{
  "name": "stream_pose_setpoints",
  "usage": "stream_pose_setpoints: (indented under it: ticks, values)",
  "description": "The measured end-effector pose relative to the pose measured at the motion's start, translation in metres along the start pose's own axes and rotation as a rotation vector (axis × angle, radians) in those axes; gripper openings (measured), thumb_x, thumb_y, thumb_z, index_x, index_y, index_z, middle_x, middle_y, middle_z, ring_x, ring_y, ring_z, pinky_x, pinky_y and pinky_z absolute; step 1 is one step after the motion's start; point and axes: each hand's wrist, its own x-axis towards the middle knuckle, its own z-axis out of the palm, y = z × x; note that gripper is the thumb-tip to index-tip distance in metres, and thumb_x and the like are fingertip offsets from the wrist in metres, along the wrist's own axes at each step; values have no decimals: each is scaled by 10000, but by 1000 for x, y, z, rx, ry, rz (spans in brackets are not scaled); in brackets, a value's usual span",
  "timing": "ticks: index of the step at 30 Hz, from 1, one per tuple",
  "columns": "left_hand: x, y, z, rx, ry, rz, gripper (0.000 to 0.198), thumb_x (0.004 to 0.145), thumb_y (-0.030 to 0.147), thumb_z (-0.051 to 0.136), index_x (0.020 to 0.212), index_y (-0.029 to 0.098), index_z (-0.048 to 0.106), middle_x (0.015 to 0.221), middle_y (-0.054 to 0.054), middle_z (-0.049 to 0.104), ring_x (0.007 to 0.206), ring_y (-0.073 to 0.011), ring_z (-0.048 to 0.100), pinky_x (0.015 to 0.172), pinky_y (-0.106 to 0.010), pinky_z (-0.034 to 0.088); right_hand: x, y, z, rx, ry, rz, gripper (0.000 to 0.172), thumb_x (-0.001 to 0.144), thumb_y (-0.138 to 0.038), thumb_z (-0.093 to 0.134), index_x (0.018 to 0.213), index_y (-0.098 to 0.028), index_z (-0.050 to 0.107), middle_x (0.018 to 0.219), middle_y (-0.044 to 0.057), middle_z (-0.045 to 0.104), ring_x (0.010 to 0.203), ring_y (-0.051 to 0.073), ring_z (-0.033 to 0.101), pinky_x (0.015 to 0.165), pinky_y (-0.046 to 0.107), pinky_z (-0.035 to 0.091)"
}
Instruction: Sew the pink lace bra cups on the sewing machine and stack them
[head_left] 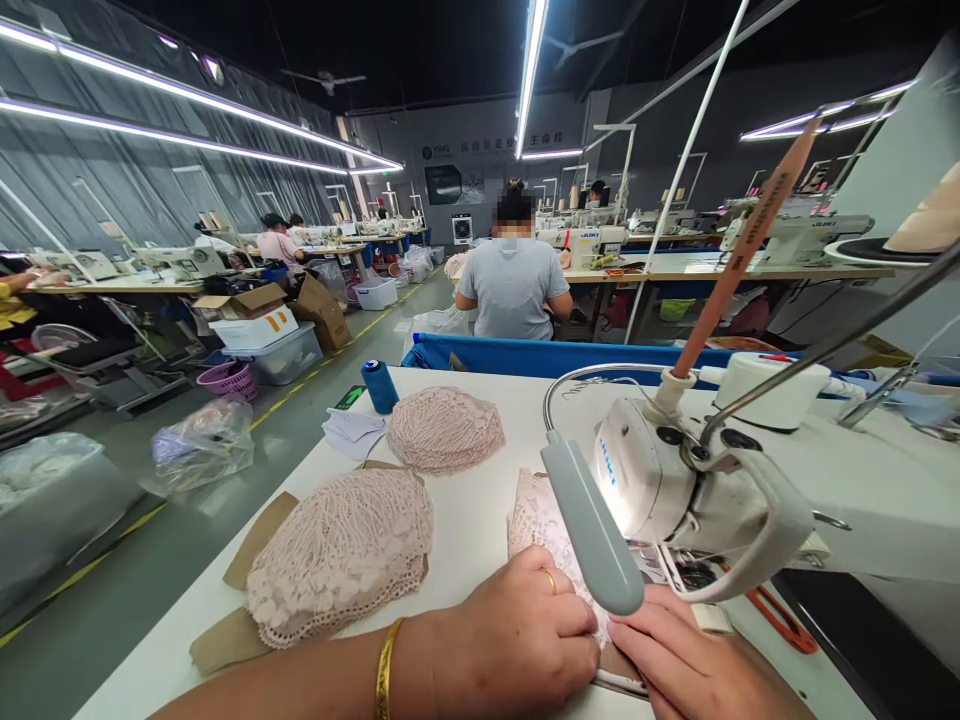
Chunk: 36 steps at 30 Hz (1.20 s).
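Note:
A pale pink lace piece point(531, 505) lies at the sewing machine point(645, 470), running under the grey lamp head point(592, 520). My left hand point(517, 630), wearing a ring and a gold bangle, has its fingers curled closed on the lace. Close to the needle area, my right hand point(697, 650) grips the lace edge, its fingertips almost meeting those of the left; its thumb is hidden. Brownish material shows between the hands. To the left sit a big stack of lace cups point(345, 560) with brown card pieces point(262, 540) around it, and a smaller stack of lace cups point(446, 430) behind.
A blue thread cone point(380, 387) stands by a white folded cloth point(354, 433) at the table's left edge. Orange-handled scissors point(780, 610) lie right of the machine. A white thread cone point(780, 390) is behind it. Ahead, a seated person point(514, 285) faces away.

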Motion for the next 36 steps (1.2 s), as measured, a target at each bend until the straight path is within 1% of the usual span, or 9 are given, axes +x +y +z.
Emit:
stream_pose_setpoints:
  ticks: [4, 8, 12, 14, 16, 20, 26, 31, 36]
  values:
    - [-1, 0, 0, 8, 30, -13, 223, 963, 81, 651, 771, 171, 581, 796, 21, 632, 657, -143, 502, 685, -382, 401, 3, -1, -1, -22, -5, -19, 395, 829, -84, 574, 1141, -242, 758, 1130, -3, 845, 854, 241, 807, 733, 304, 662]
    - [-1, 2, -1, 33, -2, -35, 230, 999, 124, 676, 792, 177, 590, 820, 17, 646, 700, -153, 537, 750, -377, 433, 8, -2, -2, -16, 22, 2, 365, 866, -85, 550, 1132, -214, 764, 1176, 33, 837, 859, 223, 812, 791, 305, 676]
    - [-1, 0, -2, 22, -28, -91, 191, 992, 135, 664, 816, 173, 598, 887, -12, 667, 741, -165, 562, 813, -371, 441, 8, -1, 0, 44, 10, 65, 360, 919, -108, 560, 1206, -205, 753, 1248, 68, 816, 983, 244, 819, 858, 323, 687]
    - [0, -3, 1, -23, -29, -108, 199, 988, 147, 665, 807, 181, 590, 904, -17, 676, 751, -169, 568, 820, -369, 444, 7, 0, 4, 61, -18, 106, 377, 935, -116, 555, 1250, -203, 742, 1277, 88, 805, 1037, 257, 816, 858, 319, 690]
    - [1, -7, 7, -68, -30, -132, 227, 999, 154, 668, 793, 190, 582, 899, -5, 682, 750, -161, 567, 818, -350, 449, 5, 1, 9, 54, -18, 132, 387, 945, -124, 534, 1266, -191, 740, 1253, 117, 807, 1024, 266, 824, 832, 318, 697]
    - [2, -15, 19, -123, -10, -205, 282, 1030, 111, 631, 765, 188, 573, 846, 14, 666, 732, -141, 556, 784, -309, 442, 0, 2, 19, -13, 56, 172, 420, 963, -143, 492, 1296, -197, 743, 1215, 141, 815, 936, 247, 843, 738, 283, 693]
    - [3, -23, 27, -68, -28, -191, 259, 1036, 136, 616, 785, 173, 564, 859, -2, 658, 777, -158, 577, 830, -330, 444, 3, 3, 20, 18, 116, 267, 398, 1014, -236, 536, 1373, -233, 710, 1293, 140, 799, 1091, 282, 823, 862, 318, 680]
    - [4, -27, 31, -3, -4, -202, 246, 1064, 173, 551, 820, 171, 587, 885, -20, 667, 805, -180, 578, 952, -404, 453, 9, 0, 17, 68, 130, 297, 454, 1070, -233, 480, 1503, -231, 614, 1206, 132, 827, 959, 250, 848, 796, 291, 676]
    - [6, -26, 29, 30, 11, -241, 222, 1072, 201, 541, 865, 176, 617, 908, -39, 675, 868, -216, 609, 973, -430, 455, 6, 1, 22, 14, 73, 249, 464, 1101, -229, 425, 1544, -170, 550, 1170, 169, 823, 839, 223, 848, 901, 338, 682]
